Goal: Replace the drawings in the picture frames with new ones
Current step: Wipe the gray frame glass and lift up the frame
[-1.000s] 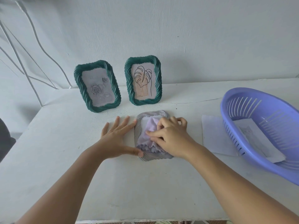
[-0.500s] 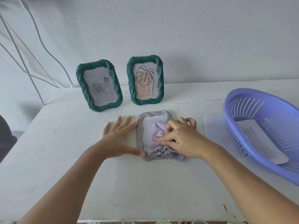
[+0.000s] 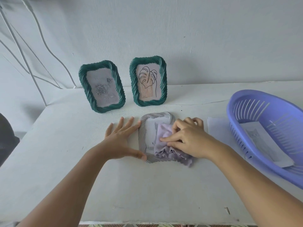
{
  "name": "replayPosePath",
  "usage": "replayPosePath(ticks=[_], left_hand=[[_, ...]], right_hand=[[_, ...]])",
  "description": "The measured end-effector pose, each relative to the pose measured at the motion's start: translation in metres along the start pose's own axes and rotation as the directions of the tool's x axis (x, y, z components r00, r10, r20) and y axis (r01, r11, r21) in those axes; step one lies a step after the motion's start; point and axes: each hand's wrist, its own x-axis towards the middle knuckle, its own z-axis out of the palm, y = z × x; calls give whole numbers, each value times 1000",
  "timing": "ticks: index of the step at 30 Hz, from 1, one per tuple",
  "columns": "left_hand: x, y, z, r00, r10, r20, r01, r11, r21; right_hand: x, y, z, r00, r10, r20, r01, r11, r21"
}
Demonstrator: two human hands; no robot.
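**Cloth on a grey frame at a white table**

Head view: a white table [image 3: 147, 190] stands against a pale wall [image 3: 180, 30], with thin white cables [image 3: 49, 53] running down at the left. Two green picture frames stand upright at the back: the rose frame [image 3: 102, 86] left, the leaf frame [image 3: 148, 81] right. A grey frame [image 3: 142, 136] lies flat near the middle. The left hand [image 3: 122, 141] rests flat beside it, fingers spread, thumb touching its lower edge. The right hand [image 3: 186, 138] presses a lilac cloth [image 3: 165, 145] onto the frame, fingers curled together on the fabric. At the right, a purple basket [image 3: 246, 115] holds a sheet of paper [image 3: 268, 145]; another loose sheet [image 3: 218, 130] lies partly under it.
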Motion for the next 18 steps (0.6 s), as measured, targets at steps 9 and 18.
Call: replayPosePath(ticks=[9,18], left_hand=[[-1,0,-1,1000,5,5,-5,1000,7],[-1,-1,0,1000,14,0,-14,1000,-2]], right_hand=[[12,-20,5,996,-68,57,66,997,38],[24,-23,13,997,21,-71,-19,999,38]])
